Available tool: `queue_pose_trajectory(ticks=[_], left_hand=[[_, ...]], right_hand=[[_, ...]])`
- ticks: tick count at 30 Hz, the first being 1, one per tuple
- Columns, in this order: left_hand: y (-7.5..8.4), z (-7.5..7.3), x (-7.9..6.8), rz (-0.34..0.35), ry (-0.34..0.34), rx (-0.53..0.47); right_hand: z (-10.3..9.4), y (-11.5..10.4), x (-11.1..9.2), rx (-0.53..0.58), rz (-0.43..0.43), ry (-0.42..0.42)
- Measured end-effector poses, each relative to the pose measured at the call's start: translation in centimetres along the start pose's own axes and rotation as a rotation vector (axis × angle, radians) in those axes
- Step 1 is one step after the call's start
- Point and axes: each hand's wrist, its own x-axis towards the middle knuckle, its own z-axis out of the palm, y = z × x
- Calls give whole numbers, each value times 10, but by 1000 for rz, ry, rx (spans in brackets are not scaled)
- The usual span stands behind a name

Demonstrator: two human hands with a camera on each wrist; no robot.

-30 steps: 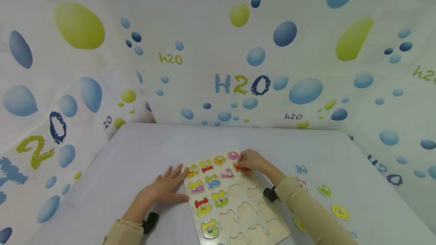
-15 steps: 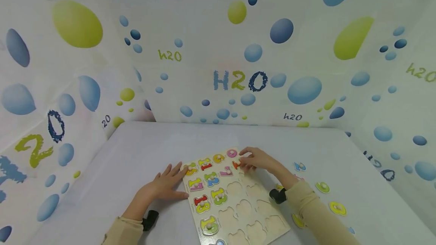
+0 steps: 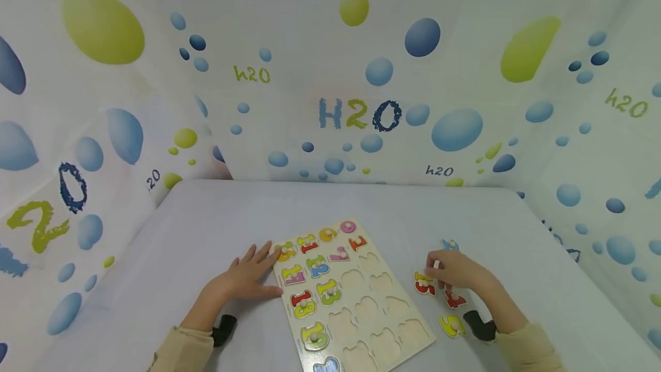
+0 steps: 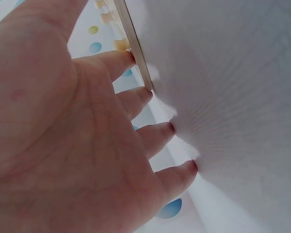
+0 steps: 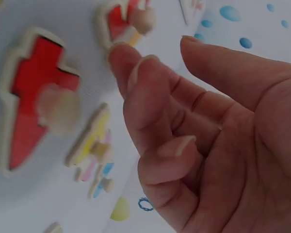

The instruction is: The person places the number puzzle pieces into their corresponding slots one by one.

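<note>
My left hand [image 3: 248, 276] lies with fingers spread at the left edge of a wooden number puzzle board [image 3: 373, 287], its index fingertip near the yellow piece at the far left corner. In the left wrist view the fingertips [image 4: 160, 133] touch the white tabletop beside the board's edge. My right hand [image 3: 457, 271] hovers over loose number pieces right of the board. Its fingers are loosely curled, thumb apart, with nothing between them. Close to its fingertips is a red-and-yellow 15 piece [image 3: 424, 284]; a red 4 piece [image 3: 455, 299] lies just below the hand.
A yellow 5 piece [image 3: 452, 326] and a blue piece [image 3: 450, 244] lie on the white table [image 3: 232, 205]. On the board, knobbed pieces such as the 18 [image 3: 303, 304] and 13 [image 3: 329, 292] fill the left and far slots; several bare recesses show toward the near right.
My right hand has left the orange piece at the board's right side and moved right to the loose pieces. The orange piece stays on the board. My left hand keeps its place at the board.
</note>
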Motion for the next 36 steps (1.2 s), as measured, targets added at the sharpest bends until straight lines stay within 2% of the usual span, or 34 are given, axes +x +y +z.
queue_pose_trajectory(ticks=[4, 9, 15, 19, 23, 30, 36], left_hand=[[-1, -1, 0, -7, 2, 14], [-1, -2, 1, -3, -1, 18], [-3, -2, 1, -2, 1, 35], [-4, -1, 1, -9, 1, 29], [-5, 1, 1, -15, 1, 28], [-3, 1, 0, -17, -7, 17], [-2, 2, -1, -22, -18, 17]], right_hand=[[12, 5, -1, 62, -12, -8], [22, 8, 3, 56, -46, 17], [25, 11, 6, 62, -33, 36], [25, 10, 12, 82, -56, 61], [27, -2, 22, 124, -114, 73], [42, -35, 39, 148, -217, 39], [61, -59, 51, 154, -223, -17]])
